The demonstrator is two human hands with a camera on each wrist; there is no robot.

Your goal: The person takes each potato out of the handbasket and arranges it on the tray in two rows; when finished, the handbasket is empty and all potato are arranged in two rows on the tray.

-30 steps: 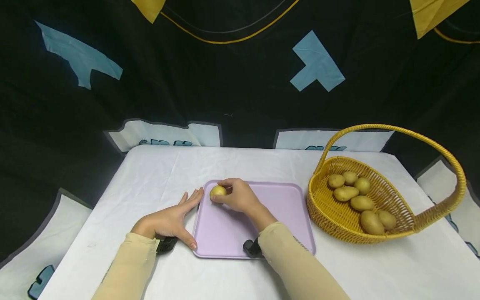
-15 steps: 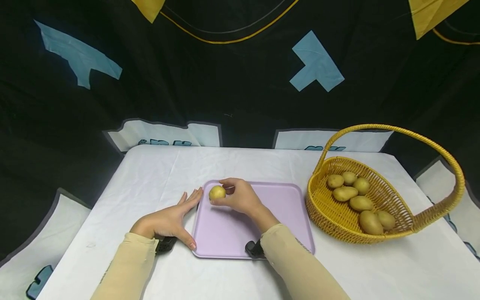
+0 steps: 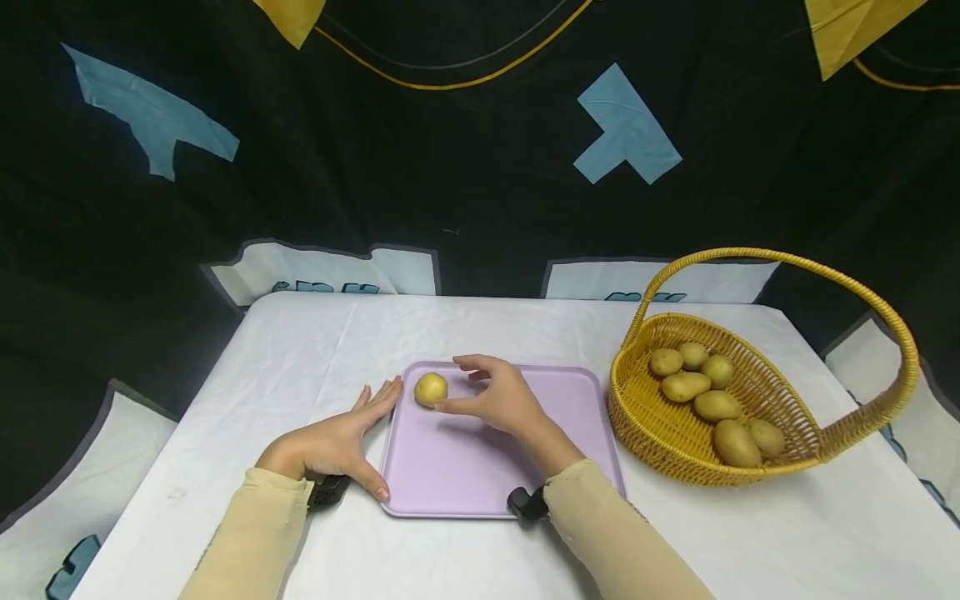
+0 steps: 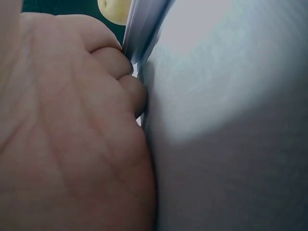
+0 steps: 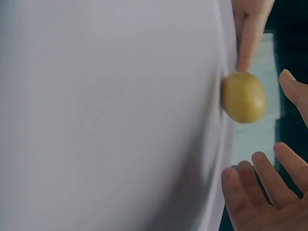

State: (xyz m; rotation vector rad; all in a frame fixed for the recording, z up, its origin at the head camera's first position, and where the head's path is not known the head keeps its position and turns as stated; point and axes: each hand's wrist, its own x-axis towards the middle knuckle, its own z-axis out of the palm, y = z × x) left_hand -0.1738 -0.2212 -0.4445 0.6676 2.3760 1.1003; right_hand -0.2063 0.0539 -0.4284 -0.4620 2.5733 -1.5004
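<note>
A small yellow potato (image 3: 431, 389) sits in the far left corner of a lilac tray (image 3: 480, 467). Just to its right is my right hand (image 3: 498, 398), thumb and fingers spread apart and holding nothing. The right wrist view shows a gap between the potato (image 5: 244, 97) and the fingers of that hand (image 5: 269, 192). My left hand (image 3: 337, 442) lies along the tray's left edge, thumb and fingers stretched out against the rim. In the left wrist view its palm (image 4: 72, 120) is beside the tray's edge (image 4: 142, 29), and part of the potato (image 4: 114, 9) shows beyond.
A yellow wicker basket (image 3: 660, 454) with a tall arched handle stands to the right of the tray, holding several potatoes (image 3: 717, 406). White cloth (image 3: 480, 325) covers the table. A dark curtain (image 3: 420, 167) hangs behind it.
My right hand has let go of the potato and drawn back to the right, its fingers spreading. The potato stays in the tray's corner. My left hand keeps its place at the rim.
</note>
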